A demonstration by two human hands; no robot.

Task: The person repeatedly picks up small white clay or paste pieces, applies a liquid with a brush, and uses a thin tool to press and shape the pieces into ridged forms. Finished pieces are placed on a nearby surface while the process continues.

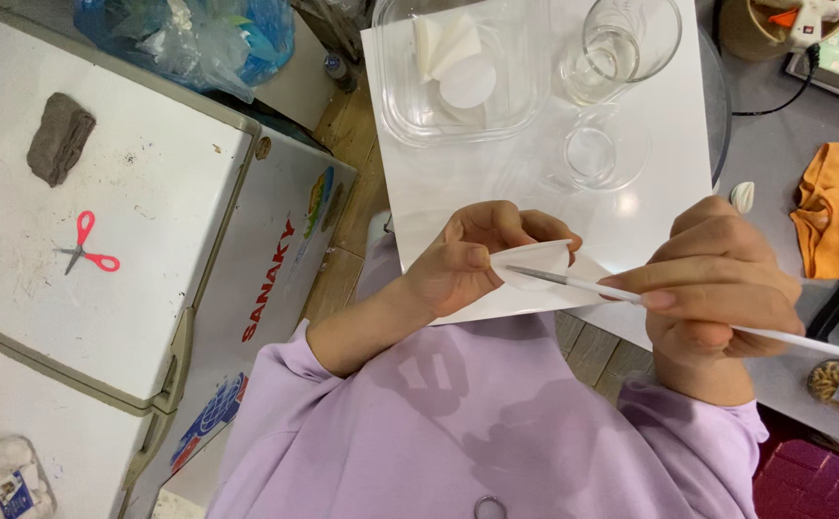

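My left hand pinches a folded piece of white filter-like paper just above the near edge of a white board. My right hand grips a thin white stick with a dark metal tip; the tip touches the folded paper. Farther up the board stands a clear plastic tray with several white paper rounds and cones. Beside it are a tall clear glass and a low clear glass dish.
A white chest freezer on the left carries red-handled scissors and a grey-brown cloth. An orange cloth, a glue gun, a small white shell-like item and a small jar lie on the right.
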